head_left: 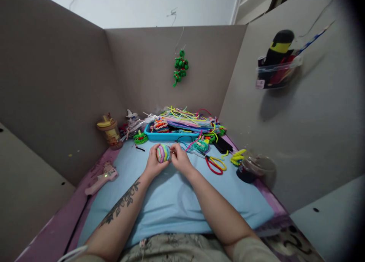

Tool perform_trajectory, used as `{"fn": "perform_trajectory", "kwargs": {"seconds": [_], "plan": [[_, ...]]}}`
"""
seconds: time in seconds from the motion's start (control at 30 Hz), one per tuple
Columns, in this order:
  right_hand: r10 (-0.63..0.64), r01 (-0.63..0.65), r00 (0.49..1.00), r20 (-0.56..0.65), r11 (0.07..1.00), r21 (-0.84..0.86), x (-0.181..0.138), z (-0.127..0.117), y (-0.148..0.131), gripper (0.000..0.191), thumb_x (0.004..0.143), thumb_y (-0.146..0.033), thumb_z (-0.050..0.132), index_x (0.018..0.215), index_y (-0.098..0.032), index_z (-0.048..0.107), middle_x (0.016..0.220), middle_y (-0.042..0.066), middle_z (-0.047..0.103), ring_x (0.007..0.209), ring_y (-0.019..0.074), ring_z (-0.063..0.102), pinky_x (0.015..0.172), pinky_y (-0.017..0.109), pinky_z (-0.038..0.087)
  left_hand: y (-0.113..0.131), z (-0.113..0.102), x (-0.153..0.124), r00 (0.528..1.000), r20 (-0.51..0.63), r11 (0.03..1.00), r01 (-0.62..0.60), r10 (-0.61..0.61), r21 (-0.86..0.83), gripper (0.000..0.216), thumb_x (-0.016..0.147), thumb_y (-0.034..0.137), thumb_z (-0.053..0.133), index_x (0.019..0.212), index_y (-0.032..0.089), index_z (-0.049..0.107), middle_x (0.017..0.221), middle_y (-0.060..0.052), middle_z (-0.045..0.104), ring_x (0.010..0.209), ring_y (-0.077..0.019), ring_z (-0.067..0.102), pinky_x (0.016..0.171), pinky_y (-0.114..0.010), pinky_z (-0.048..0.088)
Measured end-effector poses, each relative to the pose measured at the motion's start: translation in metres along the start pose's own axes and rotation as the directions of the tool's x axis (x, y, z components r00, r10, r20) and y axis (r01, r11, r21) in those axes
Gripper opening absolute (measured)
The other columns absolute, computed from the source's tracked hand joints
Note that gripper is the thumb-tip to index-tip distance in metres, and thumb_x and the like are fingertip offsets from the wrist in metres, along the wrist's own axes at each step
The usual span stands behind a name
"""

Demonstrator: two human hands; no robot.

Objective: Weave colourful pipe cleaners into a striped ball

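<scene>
At the frame's centre, the left hand [154, 163] grips a striped ball [163, 153]; the right hand [181, 158] bends its fingers at the ball's right edge, whether pinching anything I cannot tell. Scissors [211, 161] lie on blue cloth [168, 205] right of centre; a pink glue gun [103, 179] rests at the left.

Left hand [153, 164]: curled in a grip, thumb across the near side
Right hand [181, 158]: just beside left, fingers bent inward, fingertips partly hidden
Left forearm [118, 216]: bare, angled forward and inward, dark leafy tattoo [123, 203]
Right forearm [218, 205]: bare, slanting forward and inward
Elbows: wide apart, hands close together
</scene>
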State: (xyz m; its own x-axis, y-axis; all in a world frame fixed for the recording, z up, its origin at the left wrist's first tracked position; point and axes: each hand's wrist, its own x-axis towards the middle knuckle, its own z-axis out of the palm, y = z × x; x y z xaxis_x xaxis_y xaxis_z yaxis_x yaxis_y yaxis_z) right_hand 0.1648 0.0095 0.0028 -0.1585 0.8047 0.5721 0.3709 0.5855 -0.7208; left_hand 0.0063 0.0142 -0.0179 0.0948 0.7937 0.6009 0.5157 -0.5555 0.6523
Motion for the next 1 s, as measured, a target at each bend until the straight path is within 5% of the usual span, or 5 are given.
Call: {"fn": "perform_trajectory", "kwargs": {"seconds": [0.17,0.33,0.73,1.0], "plan": [[-0.199,0.201,0.963,0.182,0.979,0.005,0.003,-0.014,-0.008,0.034,0.065,-0.001,0.038,0.085,-0.019,0.058,0.085,0.003,0.062,0.084,0.0171,0.058,0.077,0.029,0.046,0.005,-0.005,0.002,0.975,0.131,0.951,0.207,-0.18,-0.229,0.075,0.062,0.033,0.073,0.125,0.019,0.034,0.113,-0.008,0.052,0.101,-0.0219,0.056,0.09,-0.038,0.047],[-0.208,0.203,0.943,0.259,0.978,0.046,0.003,-0.018,-0.008,0.036,0.063,-0.002,0.044,0.09,-0.019,0.06,0.099,0.005,0.062,0.09,0.0171,0.057,0.075,0.028,0.046,0.007,-0.011,0.004,0.955,0.213,0.92,0.263,-0.205,-0.292,0.077,0.06,0.037,0.076,0.123,0.018,0.036,0.115,-0.007,0.053,0.107,-0.0243,0.054,0.093,-0.039,0.045],[-0.091,0.082,0.983,0.162,0.995,0.06,0.004,-0.009,-0.007,0.037,0.057,-0.001,0.041,0.08,-0.02,0.064,0.092,0.004,0.066,0.092,0.0191,0.057,0.081,0.031,0.044,0.0,-0.011,0.005,0.93,0.303,0.896,0.305,-0.207,-0.324,0.079,0.06,0.039,0.076,0.125,0.018,0.037,0.119,-0.009,0.054,0.113,-0.0269,0.052,0.096,-0.041,0.043],[-0.117,0.121,0.986,0.121,0.992,-0.033,0.005,-0.007,-0.005,0.025,0.063,-0.003,0.046,0.074,-0.02,0.061,0.081,0.003,0.062,0.086,0.0191,0.056,0.081,0.032,0.043,0.0,-0.01,0.004,0.919,0.331,0.88,0.328,-0.213,-0.343,0.08,0.06,0.039,0.077,0.126,0.018,0.038,0.115,-0.008,0.057,0.111,-0.0281,0.054,0.094,-0.041,0.045]]}}
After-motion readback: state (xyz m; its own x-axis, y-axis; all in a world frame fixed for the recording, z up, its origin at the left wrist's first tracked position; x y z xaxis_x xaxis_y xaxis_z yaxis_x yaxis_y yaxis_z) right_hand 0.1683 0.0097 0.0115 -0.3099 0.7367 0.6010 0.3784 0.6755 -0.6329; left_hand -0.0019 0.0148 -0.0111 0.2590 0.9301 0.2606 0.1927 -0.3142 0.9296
